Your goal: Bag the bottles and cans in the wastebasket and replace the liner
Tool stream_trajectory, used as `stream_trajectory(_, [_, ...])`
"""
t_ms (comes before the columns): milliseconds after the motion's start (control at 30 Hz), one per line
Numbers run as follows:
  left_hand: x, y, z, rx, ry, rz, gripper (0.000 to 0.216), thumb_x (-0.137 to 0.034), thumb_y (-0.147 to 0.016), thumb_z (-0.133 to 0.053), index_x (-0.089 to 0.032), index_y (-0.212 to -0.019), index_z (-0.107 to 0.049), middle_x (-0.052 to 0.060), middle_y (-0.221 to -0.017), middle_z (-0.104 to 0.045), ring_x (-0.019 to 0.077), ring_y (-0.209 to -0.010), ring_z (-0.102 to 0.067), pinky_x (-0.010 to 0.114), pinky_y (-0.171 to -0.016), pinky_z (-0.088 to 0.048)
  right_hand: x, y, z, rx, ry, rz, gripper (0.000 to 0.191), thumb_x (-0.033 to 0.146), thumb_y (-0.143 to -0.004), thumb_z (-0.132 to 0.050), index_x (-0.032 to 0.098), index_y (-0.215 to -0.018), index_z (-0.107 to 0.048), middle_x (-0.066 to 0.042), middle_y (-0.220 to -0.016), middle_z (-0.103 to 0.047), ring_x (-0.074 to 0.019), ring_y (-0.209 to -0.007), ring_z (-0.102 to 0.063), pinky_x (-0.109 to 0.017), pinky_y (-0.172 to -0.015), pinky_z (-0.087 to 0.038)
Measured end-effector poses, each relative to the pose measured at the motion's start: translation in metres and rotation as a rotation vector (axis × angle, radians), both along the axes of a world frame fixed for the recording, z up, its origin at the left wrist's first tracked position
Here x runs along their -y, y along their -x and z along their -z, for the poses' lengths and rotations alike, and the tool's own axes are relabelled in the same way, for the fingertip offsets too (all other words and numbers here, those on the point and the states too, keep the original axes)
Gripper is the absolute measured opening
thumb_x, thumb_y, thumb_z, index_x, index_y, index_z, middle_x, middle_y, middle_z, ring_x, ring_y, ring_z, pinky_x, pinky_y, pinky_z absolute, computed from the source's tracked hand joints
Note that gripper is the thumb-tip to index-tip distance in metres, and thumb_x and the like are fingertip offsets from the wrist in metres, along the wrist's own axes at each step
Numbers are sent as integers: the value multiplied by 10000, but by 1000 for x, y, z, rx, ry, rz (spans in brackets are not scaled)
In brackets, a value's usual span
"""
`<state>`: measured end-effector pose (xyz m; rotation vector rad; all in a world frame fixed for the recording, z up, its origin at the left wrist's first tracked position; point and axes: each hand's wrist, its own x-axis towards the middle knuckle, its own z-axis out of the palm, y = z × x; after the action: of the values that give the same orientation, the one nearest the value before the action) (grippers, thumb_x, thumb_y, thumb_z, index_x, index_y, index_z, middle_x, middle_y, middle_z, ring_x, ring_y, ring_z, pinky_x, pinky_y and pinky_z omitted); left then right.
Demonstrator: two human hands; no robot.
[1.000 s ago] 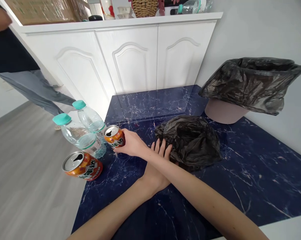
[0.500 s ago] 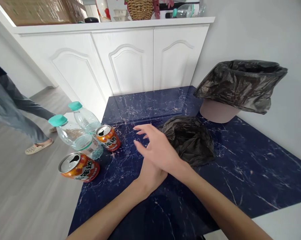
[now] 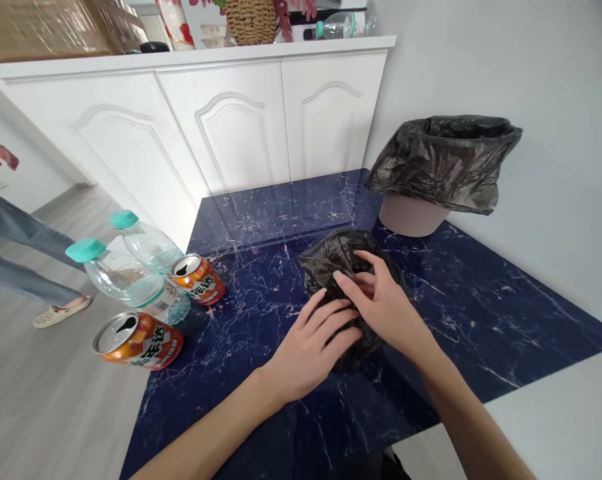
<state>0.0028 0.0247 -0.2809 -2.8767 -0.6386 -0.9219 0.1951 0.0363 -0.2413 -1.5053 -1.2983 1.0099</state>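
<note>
A crumpled black plastic bag [image 3: 331, 253] lies on the dark blue marbled table in front of me. My left hand [image 3: 313, 347] rests at its near left side, fingers spread over the plastic. From the right, my right hand [image 3: 385, 303] reaches over the bag, its fingers bent but apart, the thumb separate from the index finger. Both hands touch or hover just over the bag; neither has plainly closed on it. Parts of the bag are hidden beneath my hands.
Two orange drink cans [image 3: 141, 341] and two clear bottles [image 3: 131, 277] with teal caps stand along the table's left edge. A pinkish bin [image 3: 413, 217] lined with a black bag [image 3: 441, 163] stands at the back right. A person's legs [image 3: 25, 247] show at far left.
My hands have uncrossed and parted; both now lie over the black bag, having moved right. The view has shifted slightly, and the person at left has moved, one hand now showing.
</note>
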Motion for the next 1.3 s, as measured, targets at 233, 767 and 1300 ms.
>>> stream_trajectory(233, [15,-1,-5,-4,97,179,579,-151,-850,-593,-284,-1413,-572,109,-1442,-690,312,-1443,-591,612,-1296,-384,17,-13,10,-167,-130,90,660,557,-893,-765,241,-1423,-527,-68,-1032,-789,-266,-999,-774,-429,-947,-622])
stream_trajectory(767, [3,-8,-9,-24,372,-52,364,-307,-1060,-566,-213,-1407,-512,111,-1365,-709,293,-1363,-614,572,-1295,-373,81,-67,50,-197,20,524,763,704,-855,-761,285,-1470,-594,-129,-1259,-781,-318,-1017,-780,-451,-853,-668])
stream_trajectory(1300, [6,-8,-6,308,319,36,181,-147,-943,-627,-244,-1091,-590,-52,-680,-627,140,-611,-582,329,-738,-504,101,-96,56,-365,-34,593,561,586,-891,-750,276,-1357,-715,-78,-1087,-828,-339,-990,-803,-475,-853,-680])
